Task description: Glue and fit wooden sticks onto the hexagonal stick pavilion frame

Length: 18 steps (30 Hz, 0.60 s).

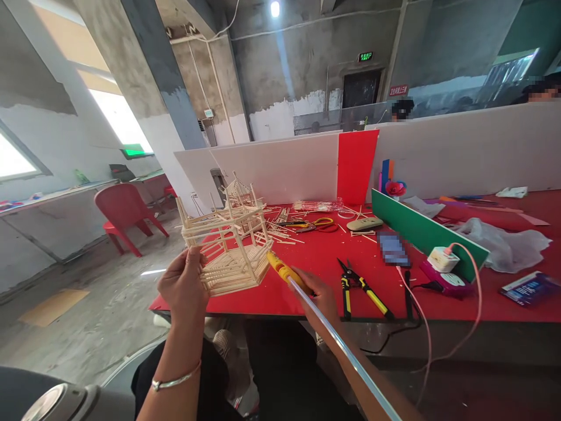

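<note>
My left hand (186, 286) grips the left side of an open-framed model (232, 275) made of thin wooden sticks, thumb up against its frame. The model is tilted above the near edge of the table. In my right hand (322, 298) is a yellow hot glue gun (280, 268). Its front end points at the model's right corner; whether they touch I cannot tell. A long clear glue stick (346, 348) runs back from the gun along my forearm. Just behind the model shows a pointed stick roof (238, 188), partly hidden by it.
On the red table (307, 257) lie loose sticks (280, 234), orange-handled scissors (324, 224), black-and-yellow cutters (363, 286) and a phone (393, 249). A green board (425, 231) stands at right, beside a charger (442, 259) with a pink cable. A white partition (272, 169) borders the back.
</note>
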Each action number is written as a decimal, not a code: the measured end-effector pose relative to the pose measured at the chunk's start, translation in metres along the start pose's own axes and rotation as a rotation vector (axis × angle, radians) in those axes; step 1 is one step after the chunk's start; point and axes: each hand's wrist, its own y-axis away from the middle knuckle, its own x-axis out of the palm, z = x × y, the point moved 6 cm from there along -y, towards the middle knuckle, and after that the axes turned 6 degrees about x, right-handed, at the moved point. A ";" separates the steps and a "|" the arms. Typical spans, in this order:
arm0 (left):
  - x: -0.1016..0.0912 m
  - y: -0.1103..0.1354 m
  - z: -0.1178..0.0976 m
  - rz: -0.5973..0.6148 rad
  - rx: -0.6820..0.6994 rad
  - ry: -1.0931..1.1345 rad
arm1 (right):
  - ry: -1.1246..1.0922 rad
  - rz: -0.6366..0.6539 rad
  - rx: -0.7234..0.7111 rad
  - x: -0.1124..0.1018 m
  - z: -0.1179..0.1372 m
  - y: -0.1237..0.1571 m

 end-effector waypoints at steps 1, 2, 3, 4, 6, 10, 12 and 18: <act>-0.001 -0.001 0.000 -0.004 -0.003 0.003 | -0.020 -0.007 0.016 -0.001 0.000 0.000; -0.002 -0.002 0.000 -0.014 -0.007 0.009 | -0.056 -0.016 0.046 -0.002 -0.001 -0.001; -0.003 -0.003 0.000 -0.025 -0.011 0.016 | -0.103 -0.026 0.085 -0.004 -0.003 -0.002; -0.005 -0.004 0.000 -0.033 -0.015 0.022 | -0.152 -0.033 0.131 -0.005 -0.006 -0.003; -0.007 -0.007 0.001 -0.031 -0.028 0.042 | -0.236 -0.060 0.220 -0.009 -0.013 -0.006; -0.013 -0.012 0.004 -0.020 -0.053 0.074 | -0.312 -0.119 0.283 -0.015 -0.020 -0.011; -0.016 -0.014 0.004 -0.028 -0.039 0.074 | -0.325 -0.122 0.241 -0.014 -0.015 -0.011; -0.019 -0.014 0.004 -0.032 -0.036 0.082 | -0.229 -0.022 0.121 0.000 0.000 -0.006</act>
